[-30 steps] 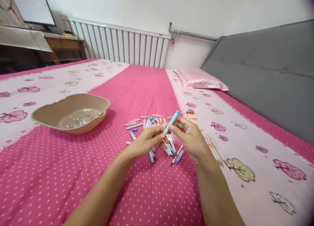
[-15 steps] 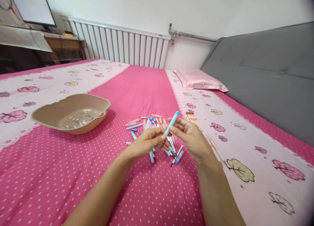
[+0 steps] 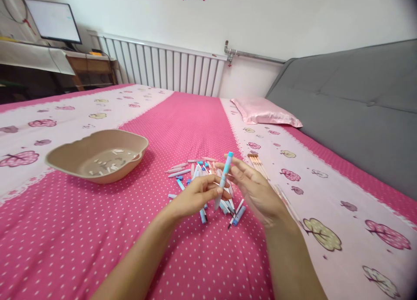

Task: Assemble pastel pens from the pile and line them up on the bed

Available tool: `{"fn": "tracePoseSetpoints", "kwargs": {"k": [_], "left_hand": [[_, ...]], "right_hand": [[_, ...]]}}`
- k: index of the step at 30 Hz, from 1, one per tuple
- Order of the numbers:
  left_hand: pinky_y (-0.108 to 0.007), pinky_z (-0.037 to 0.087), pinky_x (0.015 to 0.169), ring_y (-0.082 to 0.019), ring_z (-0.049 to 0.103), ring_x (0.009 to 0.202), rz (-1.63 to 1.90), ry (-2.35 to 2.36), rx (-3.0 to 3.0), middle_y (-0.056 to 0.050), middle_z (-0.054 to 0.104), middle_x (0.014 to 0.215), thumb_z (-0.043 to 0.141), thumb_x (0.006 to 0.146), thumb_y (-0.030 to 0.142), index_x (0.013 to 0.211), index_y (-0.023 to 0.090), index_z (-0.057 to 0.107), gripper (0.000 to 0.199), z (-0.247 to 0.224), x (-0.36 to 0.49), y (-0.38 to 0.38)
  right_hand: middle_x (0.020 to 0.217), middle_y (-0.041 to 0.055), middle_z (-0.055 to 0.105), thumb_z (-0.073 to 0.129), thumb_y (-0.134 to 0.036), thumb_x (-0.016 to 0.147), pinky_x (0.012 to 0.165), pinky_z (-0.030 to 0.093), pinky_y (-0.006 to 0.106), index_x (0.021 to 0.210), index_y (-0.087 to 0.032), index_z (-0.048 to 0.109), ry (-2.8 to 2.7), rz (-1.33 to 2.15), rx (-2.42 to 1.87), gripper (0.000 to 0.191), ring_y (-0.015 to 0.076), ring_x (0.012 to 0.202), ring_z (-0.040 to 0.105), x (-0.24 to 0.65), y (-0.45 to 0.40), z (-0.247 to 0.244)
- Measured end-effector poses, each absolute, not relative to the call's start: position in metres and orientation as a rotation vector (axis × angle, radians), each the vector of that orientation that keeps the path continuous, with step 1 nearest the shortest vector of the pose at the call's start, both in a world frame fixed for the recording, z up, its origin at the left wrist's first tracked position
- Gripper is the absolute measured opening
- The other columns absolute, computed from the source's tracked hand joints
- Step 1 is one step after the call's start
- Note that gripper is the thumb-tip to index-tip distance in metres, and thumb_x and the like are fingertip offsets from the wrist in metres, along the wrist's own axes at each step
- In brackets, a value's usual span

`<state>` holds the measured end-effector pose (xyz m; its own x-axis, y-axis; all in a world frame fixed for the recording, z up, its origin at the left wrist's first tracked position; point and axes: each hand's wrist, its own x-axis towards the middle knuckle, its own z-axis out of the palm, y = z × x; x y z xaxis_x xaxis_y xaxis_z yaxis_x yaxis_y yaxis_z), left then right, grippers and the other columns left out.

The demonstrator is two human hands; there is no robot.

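Note:
A blue-and-white pen (image 3: 225,174) is pinched between the thumb and fingers of my left hand (image 3: 195,195). It stands nearly upright, its bright blue end at the top. My right hand (image 3: 257,189) is close on the right side, fingers apart and reaching behind the pen's upper part; whether they touch it I cannot tell. Beneath both hands lies a loose pile of pen parts: pink and lavender barrels (image 3: 179,173), blue pieces (image 3: 239,215) and thin dark-tipped refills (image 3: 232,221). My hands hide part of the pile.
On the left a beige basin (image 3: 74,171) holds small white and grey bits. A row of pens with brown ends (image 3: 256,159) and clear-looking sticks (image 3: 286,202) lie to the right. A pink pillow (image 3: 265,112) rests by the grey headboard (image 3: 342,91) on the dotted pink bedspread (image 3: 195,117).
The pen has turned more upright in my left hand. My right thumb and fingers have loosened from the pen and spread apart. The camera view has tilted slightly upward.

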<state>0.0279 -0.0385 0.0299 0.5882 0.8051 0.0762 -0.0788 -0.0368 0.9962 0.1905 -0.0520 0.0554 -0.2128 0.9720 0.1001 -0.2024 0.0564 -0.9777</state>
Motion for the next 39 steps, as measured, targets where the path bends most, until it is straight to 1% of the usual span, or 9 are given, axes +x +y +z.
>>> {"fn": "tracePoseSetpoints", "kwargs": {"k": [6, 13, 16, 19, 21, 26, 29, 33, 39], "left_hand": [[-0.032, 0.045, 0.079, -0.018, 0.062, 0.083, 0.772, 0.632, 1.5, -0.01, 0.068, 0.09, 0.055, 0.086, 0.034, 0.091, 0.012, 0.061, 0.023, 0.0303, 0.0281, -0.0394], [-0.032, 0.046, 0.081, -0.019, 0.062, 0.087, 0.789, 0.594, 1.493, -0.01, 0.068, 0.088, 0.056, 0.085, 0.035, 0.094, 0.013, 0.061, 0.024, 0.0298, 0.0293, -0.0391], [-0.032, 0.046, 0.082, -0.019, 0.063, 0.089, 0.78, 0.597, 1.485, -0.01, 0.068, 0.09, 0.057, 0.085, 0.034, 0.095, 0.013, 0.061, 0.024, 0.0312, 0.0293, -0.0398], [-0.032, 0.046, 0.08, -0.019, 0.062, 0.088, 0.781, 0.607, 1.484, -0.011, 0.068, 0.091, 0.056, 0.086, 0.034, 0.095, 0.013, 0.061, 0.024, 0.0318, 0.0287, -0.0397], [-0.032, 0.047, 0.078, -0.018, 0.062, 0.086, 0.783, 0.608, 1.49, -0.011, 0.068, 0.091, 0.055, 0.086, 0.034, 0.097, 0.012, 0.061, 0.025, 0.0319, 0.0279, -0.0395], [-0.032, 0.047, 0.077, -0.017, 0.061, 0.08, 0.776, 0.604, 1.532, -0.011, 0.068, 0.09, 0.052, 0.088, 0.033, 0.095, 0.012, 0.064, 0.025, 0.0327, 0.0268, -0.0405], [-0.033, 0.046, 0.078, -0.018, 0.061, 0.083, 0.787, 0.595, 1.521, -0.01, 0.068, 0.09, 0.052, 0.088, 0.032, 0.097, 0.013, 0.064, 0.025, 0.0331, 0.0277, -0.0412], [-0.032, 0.046, 0.08, -0.019, 0.061, 0.087, 0.791, 0.588, 1.512, -0.009, 0.067, 0.089, 0.054, 0.087, 0.034, 0.097, 0.014, 0.064, 0.025, 0.0335, 0.0292, -0.0405], [-0.032, 0.046, 0.08, -0.018, 0.061, 0.086, 0.805, 0.595, 1.521, -0.01, 0.068, 0.091, 0.053, 0.087, 0.033, 0.098, 0.013, 0.064, 0.025, 0.033, 0.0283, -0.0395]], "right_hand": [[0.096, 0.0045, 0.072, 0.068, -0.03, 0.078, 0.08, 0.048, 0.031, 0.113, -0.021, 0.055, -1.199, 1.428, -0.909, 0.038, 0.0165, 0.089, 0.065, 0.1902, -0.0509, 0.0543], [0.08, -0.0004, 0.067, 0.078, -0.027, 0.065, 0.066, 0.048, 0.027, 0.109, -0.02, 0.057, -1.181, 1.34, -0.988, 0.049, 0.0136, 0.071, 0.063, 0.1905, -0.05, 0.0513], [0.09, 0.0006, 0.066, 0.08, -0.024, 0.063, 0.072, 0.049, 0.027, 0.109, -0.021, 0.058, -1.171, 1.306, -0.98, 0.05, 0.0145, 0.081, 0.063, 0.1909, -0.0502, 0.0501], [0.109, 0.0036, 0.065, 0.076, -0.027, 0.07, 0.085, 0.046, 0.026, 0.112, -0.023, 0.058, -1.171, 1.344, -0.905, 0.045, 0.0152, 0.103, 0.059, 0.1912, -0.0503, 0.0514], [0.113, 0.0048, 0.065, 0.071, -0.03, 0.075, 0.084, 0.047, 0.027, 0.115, -0.023, 0.057, -1.185, 1.402, -0.878, 0.043, 0.0156, 0.105, 0.058, 0.1912, -0.0506, 0.0528], [0.098, 0.0055, 0.07, 0.071, -0.032, 0.074, 0.058, 0.048, 0.027, 0.116, -0.021, 0.054, -1.154, 1.484, -0.898, 0.047, 0.0167, 0.077, 0.063, 0.1894, -0.052, 0.0537], [0.088, 0.0034, 0.07, 0.075, -0.031, 0.069, 0.052, 0.046, 0.026, 0.111, -0.019, 0.056, -1.144, 1.468, -0.921, 0.048, 0.0137, 0.064, 0.06, 0.1878, -0.0526, 0.0535], [0.084, 0.0013, 0.067, 0.08, -0.029, 0.062, 0.058, 0.047, 0.026, 0.106, -0.02, 0.059, -1.14, 1.385, -0.989, 0.049, 0.0142, 0.068, 0.061, 0.1858, -0.0526, 0.0544], [0.109, 0.0054, 0.067, 0.072, -0.031, 0.073, 0.086, 0.046, 0.03, 0.108, -0.022, 0.06, -1.171, 1.406, -0.912, 0.038, 0.016, 0.097, 0.062, 0.1869, -0.0528, 0.0556]]}}
